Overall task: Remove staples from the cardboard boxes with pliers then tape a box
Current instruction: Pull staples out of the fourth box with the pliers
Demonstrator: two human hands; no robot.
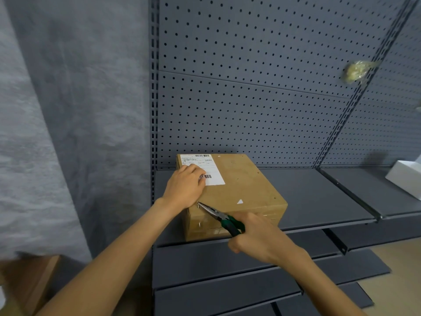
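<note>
Pliers (218,215) in my right hand (257,238), fingers wrapped round the green handles; long axis runs from 4 o'clock up to 10 o'clock, thin nose tip at the top front edge of the cardboard box (241,185). My left hand (185,185) lies flat on the box top, fingers straight, over the white label (215,169). Box sits on the grey shelf (319,197), brown, corner toward me, staples on its front face. White box (405,176) at 3 o'clock, well apart. Pegboard (250,87) behind.
</note>
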